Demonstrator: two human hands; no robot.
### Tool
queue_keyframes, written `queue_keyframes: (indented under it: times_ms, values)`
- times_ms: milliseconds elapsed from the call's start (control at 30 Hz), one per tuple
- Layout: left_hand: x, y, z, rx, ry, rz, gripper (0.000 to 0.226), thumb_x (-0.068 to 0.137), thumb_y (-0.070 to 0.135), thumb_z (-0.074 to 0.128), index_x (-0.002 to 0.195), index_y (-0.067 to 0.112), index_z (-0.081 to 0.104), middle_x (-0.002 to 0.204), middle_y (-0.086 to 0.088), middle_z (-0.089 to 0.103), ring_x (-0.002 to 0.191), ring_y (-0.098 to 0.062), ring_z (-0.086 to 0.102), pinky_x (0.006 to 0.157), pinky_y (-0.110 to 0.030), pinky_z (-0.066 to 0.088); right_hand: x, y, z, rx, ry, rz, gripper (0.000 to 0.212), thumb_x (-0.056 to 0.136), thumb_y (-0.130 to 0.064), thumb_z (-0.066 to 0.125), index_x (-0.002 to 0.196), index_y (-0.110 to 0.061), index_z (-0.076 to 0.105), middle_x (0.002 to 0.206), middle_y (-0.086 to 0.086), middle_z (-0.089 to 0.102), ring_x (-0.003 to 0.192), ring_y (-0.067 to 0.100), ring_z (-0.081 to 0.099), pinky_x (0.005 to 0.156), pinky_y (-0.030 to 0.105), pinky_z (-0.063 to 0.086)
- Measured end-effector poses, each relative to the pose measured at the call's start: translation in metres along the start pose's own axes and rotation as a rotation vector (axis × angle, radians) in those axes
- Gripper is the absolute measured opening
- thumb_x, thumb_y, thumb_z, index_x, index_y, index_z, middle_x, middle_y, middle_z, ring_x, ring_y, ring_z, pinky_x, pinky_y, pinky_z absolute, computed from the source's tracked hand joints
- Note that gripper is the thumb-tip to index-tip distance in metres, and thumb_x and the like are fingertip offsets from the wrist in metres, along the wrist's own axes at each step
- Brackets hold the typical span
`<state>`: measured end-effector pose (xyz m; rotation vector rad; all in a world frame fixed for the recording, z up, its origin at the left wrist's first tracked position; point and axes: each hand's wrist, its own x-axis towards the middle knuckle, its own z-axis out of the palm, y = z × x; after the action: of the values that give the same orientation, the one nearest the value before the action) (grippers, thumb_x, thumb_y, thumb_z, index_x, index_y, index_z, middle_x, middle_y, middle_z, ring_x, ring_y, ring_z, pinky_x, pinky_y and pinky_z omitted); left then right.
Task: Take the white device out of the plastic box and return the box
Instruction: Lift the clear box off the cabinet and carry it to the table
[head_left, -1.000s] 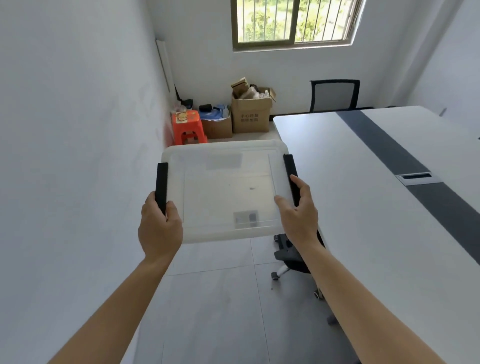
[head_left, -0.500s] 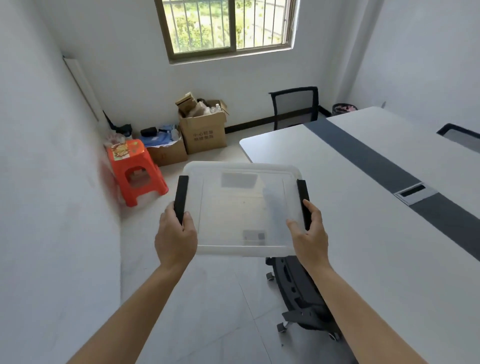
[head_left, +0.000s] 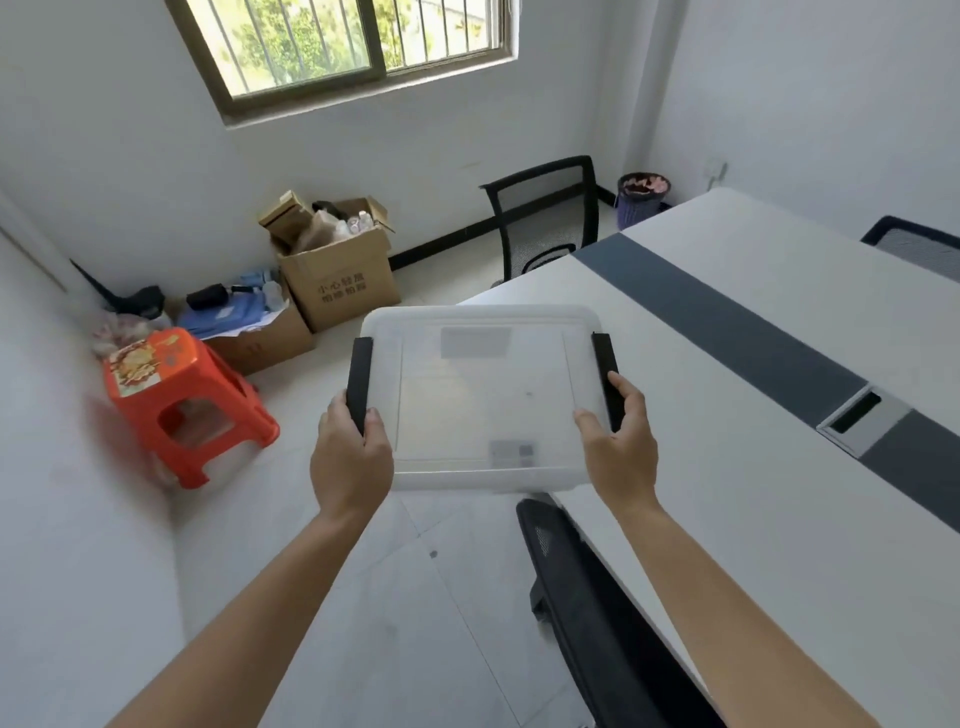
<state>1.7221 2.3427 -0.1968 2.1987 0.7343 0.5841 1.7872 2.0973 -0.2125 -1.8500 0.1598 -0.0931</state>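
Plastic box (head_left: 483, 400) held level in the air between both hands, over floor at table (head_left: 779, 467) corner. Left hand (head_left: 350, 457) and right hand (head_left: 621, 447) each closed around a black side latch.

Translucent white plastic box (head_left: 483, 395), black handles (head_left: 359, 382), seemingly grey labels (head_left: 475, 342), orange stool (head_left: 182, 405)
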Motion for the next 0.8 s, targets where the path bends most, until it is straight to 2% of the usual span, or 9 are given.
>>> queue_keyframes:
  times_ms: [133,233,367,500,533,667,800]
  values:
    - [0.079,-0.001,0.010,0.003,0.010,0.041,0.035,0.099,0.021,0.047,0.133,0.010,0.049,0.111,-0.003,0.058,0.096,-0.017,0.053,0.077,-0.031,0.041,0.050,-0.016,0.051,0.020,0.003,-0.017,0.057,0.087,-0.026,0.064,0.139,-0.034,0.042,0.137,-0.015,0.051,0.122,0.009,0.051,0.101,0.032,0.043]
    - [0.140,-0.007,0.031,-0.001,-0.042,0.060,0.037,0.099,0.019,0.047,0.135,0.009,0.049,0.111,0.002,0.054,0.095,-0.012,0.047,0.080,-0.029,0.036,0.087,-0.019,0.089,0.018,0.042,0.009,0.057,0.088,-0.025,0.064,0.140,-0.034,0.042,0.136,-0.014,0.051,0.119,0.008,0.050,0.097,0.028,0.041]
    - [0.217,-0.018,0.065,-0.008,-0.135,0.103,0.036,0.099,0.019,0.046,0.134,0.010,0.049,0.115,-0.005,0.059,0.091,-0.014,0.048,0.078,-0.031,0.035,0.130,-0.017,0.139,-0.001,0.189,0.078,0.058,0.087,-0.027,0.063,0.140,-0.033,0.042,0.137,-0.013,0.052,0.119,0.013,0.054,0.097,0.033,0.044]
    - [0.302,-0.008,0.103,-0.003,-0.262,0.180,0.034,0.100,0.020,0.044,0.132,0.011,0.049,0.108,0.000,0.055,0.089,-0.015,0.047,0.076,-0.032,0.035,0.174,-0.027,0.176,-0.008,0.313,0.146,0.057,0.087,-0.026,0.063,0.140,-0.032,0.042,0.126,-0.018,0.051,0.113,0.012,0.054,0.094,0.030,0.043]
    - [0.321,-0.002,0.120,0.013,-0.319,0.204,0.034,0.100,0.021,0.044,0.132,0.012,0.049,0.108,0.001,0.055,0.089,-0.016,0.047,0.076,-0.033,0.036,0.188,-0.026,0.179,0.005,0.361,0.174,0.058,0.088,-0.026,0.063,0.141,-0.033,0.041,0.126,-0.018,0.051,0.112,0.011,0.053,0.094,0.029,0.042]
    - [0.341,0.008,0.150,0.022,-0.341,0.248,0.034,0.099,0.024,0.043,0.132,0.016,0.048,0.107,0.003,0.055,0.088,-0.017,0.050,0.076,-0.035,0.038,0.201,-0.018,0.176,-0.007,0.384,0.193,0.058,0.089,-0.028,0.062,0.142,-0.034,0.040,0.128,-0.017,0.050,0.116,0.011,0.053,0.098,0.031,0.042]
    - [0.357,0.047,0.240,0.008,-0.477,0.308,0.026,0.100,0.023,0.043,0.124,0.018,0.049,0.100,0.006,0.055,0.082,-0.018,0.052,0.072,-0.033,0.037,0.257,0.016,0.145,-0.036,0.536,0.268,0.056,0.092,-0.030,0.058,0.143,-0.035,0.038,0.138,-0.013,0.051,0.120,0.014,0.053,0.096,0.030,0.041]
